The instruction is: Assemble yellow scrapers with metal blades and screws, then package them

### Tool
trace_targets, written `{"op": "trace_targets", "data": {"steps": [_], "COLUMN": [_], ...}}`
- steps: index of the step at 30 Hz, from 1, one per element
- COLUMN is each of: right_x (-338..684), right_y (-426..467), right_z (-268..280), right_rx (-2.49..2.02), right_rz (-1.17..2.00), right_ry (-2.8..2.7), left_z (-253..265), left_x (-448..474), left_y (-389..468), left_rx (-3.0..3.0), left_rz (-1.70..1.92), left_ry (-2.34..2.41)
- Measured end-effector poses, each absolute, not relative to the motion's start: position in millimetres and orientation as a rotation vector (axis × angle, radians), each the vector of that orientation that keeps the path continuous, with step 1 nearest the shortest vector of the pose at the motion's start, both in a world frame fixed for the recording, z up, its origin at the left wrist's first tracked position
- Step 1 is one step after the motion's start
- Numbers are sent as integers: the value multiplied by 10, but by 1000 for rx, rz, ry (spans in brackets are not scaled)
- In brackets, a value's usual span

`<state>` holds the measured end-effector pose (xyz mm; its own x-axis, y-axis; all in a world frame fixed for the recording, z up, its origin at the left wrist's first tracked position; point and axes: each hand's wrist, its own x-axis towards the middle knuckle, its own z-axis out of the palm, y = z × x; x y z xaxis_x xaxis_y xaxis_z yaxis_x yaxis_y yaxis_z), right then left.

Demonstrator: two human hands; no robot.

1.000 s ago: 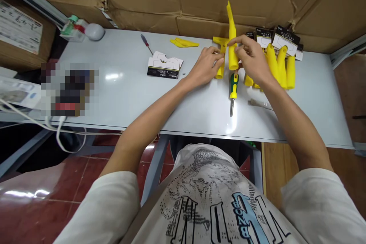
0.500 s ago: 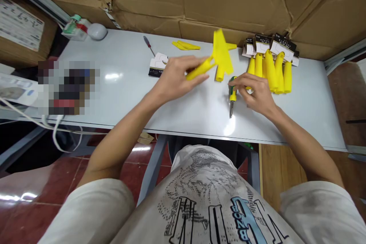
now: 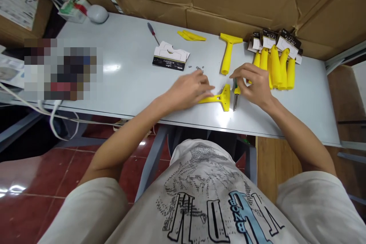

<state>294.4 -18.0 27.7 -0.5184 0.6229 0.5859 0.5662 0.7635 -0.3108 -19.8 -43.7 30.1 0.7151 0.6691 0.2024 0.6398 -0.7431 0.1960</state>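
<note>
My left hand (image 3: 192, 90) hovers over the handle end of a yellow scraper (image 3: 224, 98) lying on the table, its fingers loosely apart. The hand hides part of that handle; whether it still touches it is hard to see. My right hand (image 3: 254, 84) has curled fingers around the top of a green-and-yellow screwdriver (image 3: 236, 92), whose metal shaft points toward me. Much of the handle is behind the fingers. A second yellow scraper (image 3: 227, 54) lies beyond my hands. Several small screws (image 3: 199, 69) are scattered just past my left hand.
A folded black-and-white card (image 3: 170, 56) and a thin screwdriver (image 3: 153, 32) lie left of the screws. Yellow flat pieces (image 3: 191, 36) rest near the cardboard wall (image 3: 228, 0). Carded yellow scrapers (image 3: 276, 66) are grouped at right. A white cable (image 3: 54, 112) crosses the left edge.
My left hand has lowered the yellow scraper from the air onto the table near me and loosened its fingers. My right hand and the screwdriver stay nearly in place. The head view has shifted slightly.
</note>
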Motion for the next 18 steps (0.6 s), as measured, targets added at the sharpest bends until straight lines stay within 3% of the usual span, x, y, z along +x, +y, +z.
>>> {"op": "trace_targets", "data": {"steps": [5, 8, 13, 18], "right_x": [3468, 3895, 4369, 4444], "right_y": [-343, -645, -1095, -1046], "right_z": [210, 261, 275, 135], "right_rx": [-1043, -1182, -1434, -1521], "right_rz": [-174, -268, -182, 69], "right_ry": [-2188, -2199, -2352, -2415], "left_z": [408, 303, 185, 619], "left_x": [-922, -1466, -1719, -1070], "left_y": [385, 846, 1046, 570], "left_rx": [2758, 2817, 2751, 2654], "left_rz": [450, 421, 499, 714], "left_ry": [1316, 1101, 923, 852]}}
